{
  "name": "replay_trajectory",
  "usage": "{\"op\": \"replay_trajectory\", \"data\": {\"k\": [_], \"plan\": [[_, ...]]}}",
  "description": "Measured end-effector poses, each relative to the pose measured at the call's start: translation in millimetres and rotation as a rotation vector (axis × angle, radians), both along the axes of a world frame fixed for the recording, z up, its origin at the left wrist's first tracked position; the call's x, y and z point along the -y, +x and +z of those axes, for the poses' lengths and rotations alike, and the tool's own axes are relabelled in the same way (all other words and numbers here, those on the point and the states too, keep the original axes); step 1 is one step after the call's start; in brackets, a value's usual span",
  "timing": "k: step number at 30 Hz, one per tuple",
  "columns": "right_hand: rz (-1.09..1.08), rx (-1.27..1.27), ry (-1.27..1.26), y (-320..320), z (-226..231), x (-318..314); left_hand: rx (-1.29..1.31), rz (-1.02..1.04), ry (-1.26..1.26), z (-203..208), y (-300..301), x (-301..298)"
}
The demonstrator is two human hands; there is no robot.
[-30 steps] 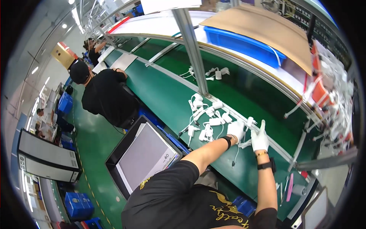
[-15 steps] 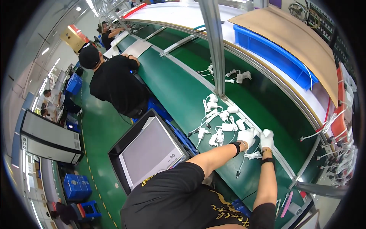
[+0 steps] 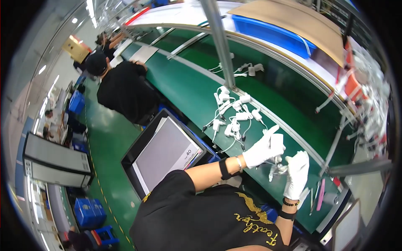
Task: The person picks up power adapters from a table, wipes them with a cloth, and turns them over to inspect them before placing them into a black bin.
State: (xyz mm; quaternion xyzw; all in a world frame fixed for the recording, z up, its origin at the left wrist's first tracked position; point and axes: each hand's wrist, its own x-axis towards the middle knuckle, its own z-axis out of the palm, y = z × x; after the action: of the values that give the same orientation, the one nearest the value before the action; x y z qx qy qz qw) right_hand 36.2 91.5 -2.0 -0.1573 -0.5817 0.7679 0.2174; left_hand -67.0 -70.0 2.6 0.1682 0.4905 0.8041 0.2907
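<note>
Both hands wear white gloves and are raised over the near end of the green belt. My left hand (image 3: 260, 151) is closed around a white power adapter (image 3: 277, 144), partly covered by the fingers. A looped white cable (image 3: 277, 169) hangs between the hands. My right hand (image 3: 296, 173) has its fingers curled in at the cable's side and seems to pinch it; the fingertips are partly hidden. Beyond my left hand, several white power adapters (image 3: 242, 116) with tangled cords lie in a loose pile on the belt (image 3: 180, 88).
An aluminium post (image 3: 220, 46) rises beside the pile. A black bin (image 3: 136, 175) with flat grey sheets stands to the left. Tweezers with a pink handle (image 3: 321, 194) lie at the right. Bundled white cables (image 3: 368, 100) hang at far right. A co-worker (image 3: 125, 90) sits farther along.
Both hands have come back from the belt's rail toward my body, with the adapter and cable now between them. My head view has shifted slightly.
</note>
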Motion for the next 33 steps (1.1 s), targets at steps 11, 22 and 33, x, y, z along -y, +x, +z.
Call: {"op": "replay_trajectory", "data": {"k": [11,22,33], "plan": [[0.003,-0.034,0.069,121,43,17,-0.139,-0.278,-0.162,30,100,-2],[-0.039,0.034,0.132,149,72,4,-0.475,-0.16,-0.287,63,117,-23],[-0.071,-0.094,-0.144,184,53,13,-0.162,-0.367,0.033,44,146,-37]]}}
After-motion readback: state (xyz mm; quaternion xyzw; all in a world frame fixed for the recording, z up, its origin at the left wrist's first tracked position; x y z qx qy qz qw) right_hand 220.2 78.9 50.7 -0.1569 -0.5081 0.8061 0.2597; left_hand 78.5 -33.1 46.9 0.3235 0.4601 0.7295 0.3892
